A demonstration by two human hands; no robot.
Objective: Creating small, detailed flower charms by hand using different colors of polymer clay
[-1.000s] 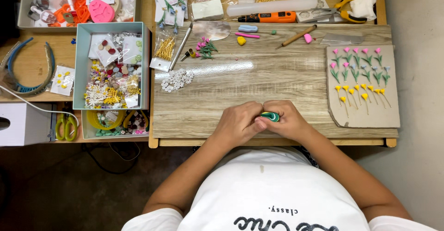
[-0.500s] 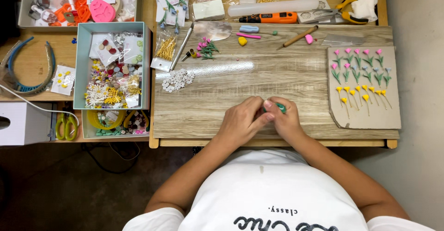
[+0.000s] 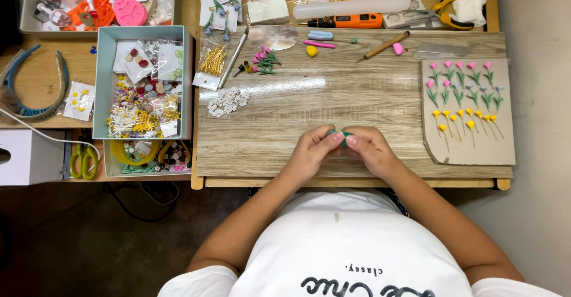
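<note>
Together, both hands met at the near edge of the wooden board point(image 3: 357, 104), and I watched them work one small thing between them. My left hand point(image 3: 310, 150) and right hand point(image 3: 370, 150) came fingertip to fingertip, pinching a little green piece point(image 3: 340, 135) that showed only as a sliver between the thumbs and forefingers. It sat right at the join, slightly nearer the right hand's fingers, with most of it hidden, so I could not tell its shape or which way its long axis ran. Neither hand was spread; both were curled in tight on it. Well to the right lay the card point(image 3: 470, 148) with rows of small pink, blue and yellow flowers. Far left stood the tray point(image 3: 98, 83) of bits, and white beads point(image 3: 228, 101) lay between.
</note>
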